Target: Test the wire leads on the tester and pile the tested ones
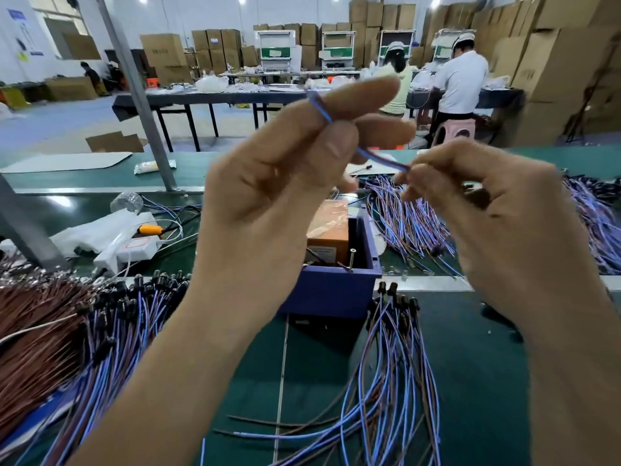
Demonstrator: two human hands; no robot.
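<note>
Both hands are raised in front of me with one blue wire lead [379,158] stretched between them. My left hand [289,169] holds its upper end between thumb and fingers, the index finger pointing right. My right hand [487,203] pinches the lower end at its fingertips. Below them stands the tester, a dark blue box [332,287] with an orange unit [331,227] inside. One pile of blue and brown leads [111,331] lies at the left, another [400,364] at the lower right, and a third [413,220] behind the box.
The work surface is a green belt [477,358] with a steel post [134,89] rising at the left. White bags and a white box [131,247] lie left of the tester. More leads [594,216] spread at the far right. People work at tables beyond, among stacked cartons.
</note>
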